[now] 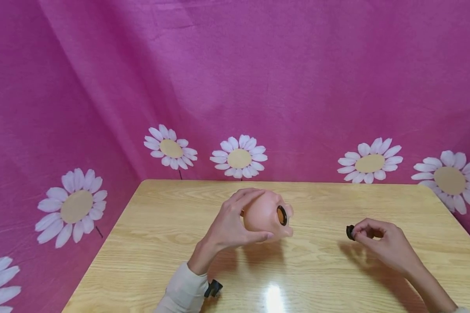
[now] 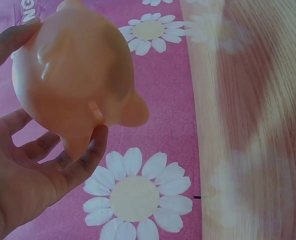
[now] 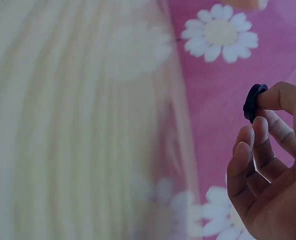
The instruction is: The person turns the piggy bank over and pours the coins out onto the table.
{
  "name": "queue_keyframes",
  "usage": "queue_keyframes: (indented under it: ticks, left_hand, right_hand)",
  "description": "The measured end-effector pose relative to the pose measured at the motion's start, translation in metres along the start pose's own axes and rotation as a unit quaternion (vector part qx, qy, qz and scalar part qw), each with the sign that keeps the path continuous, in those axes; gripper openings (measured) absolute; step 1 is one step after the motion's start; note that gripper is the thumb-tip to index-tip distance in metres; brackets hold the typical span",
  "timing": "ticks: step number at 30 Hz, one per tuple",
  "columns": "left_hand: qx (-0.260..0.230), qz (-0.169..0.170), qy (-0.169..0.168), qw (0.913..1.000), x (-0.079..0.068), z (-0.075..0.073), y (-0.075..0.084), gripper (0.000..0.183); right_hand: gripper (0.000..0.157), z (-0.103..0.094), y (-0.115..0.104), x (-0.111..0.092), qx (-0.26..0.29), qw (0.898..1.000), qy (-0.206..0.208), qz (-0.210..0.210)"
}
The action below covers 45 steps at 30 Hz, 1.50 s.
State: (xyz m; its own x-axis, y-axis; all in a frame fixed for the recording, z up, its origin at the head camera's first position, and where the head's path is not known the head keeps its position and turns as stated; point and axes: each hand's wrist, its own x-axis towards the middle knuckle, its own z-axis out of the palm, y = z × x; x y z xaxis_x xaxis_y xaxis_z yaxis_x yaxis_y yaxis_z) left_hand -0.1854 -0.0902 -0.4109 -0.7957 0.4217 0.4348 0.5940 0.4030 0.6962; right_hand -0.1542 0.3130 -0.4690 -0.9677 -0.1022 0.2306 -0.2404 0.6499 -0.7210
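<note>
My left hand (image 1: 228,224) grips a pink piggy bank (image 1: 261,215), thumb on the near side and fingers over the far side. Turned on its side, the bank shows a round, black-rimmed hole (image 1: 282,215) facing right, among its stubby feet. The left wrist view shows the bank's rounded body (image 2: 73,75) with a raised curl and a short slot on it. Well to the right, my right hand (image 1: 389,248) pinches a small round black plug (image 1: 350,232) between thumb and fingertips. In the right wrist view the plug (image 3: 253,103) stands edge-on.
Both hands are above a light wood table (image 1: 160,243), casting shadows on it. A magenta cloth (image 1: 297,87) with large white daisies hangs behind and to the left. A small black clip-like piece (image 1: 213,288) sits by the left sleeve cuff (image 1: 186,289).
</note>
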Motion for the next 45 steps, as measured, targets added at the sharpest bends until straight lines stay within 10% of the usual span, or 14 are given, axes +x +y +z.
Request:
queue_keyframes:
  ticks: [17, 45]
  left_hand:
    - [0.008, 0.008, 0.005, 0.9999, 0.001, 0.001, 0.0, 0.086]
    - [0.003, 0.007, 0.005, 1.0, 0.002, 0.004, -0.002, 0.088]
  right_hand:
    - [0.007, -0.013, 0.032, -0.009, -0.084, 0.996, -0.019, 0.022]
    - [0.008, 0.044, -0.063, 0.032, 0.063, 0.997, -0.033, -0.039]
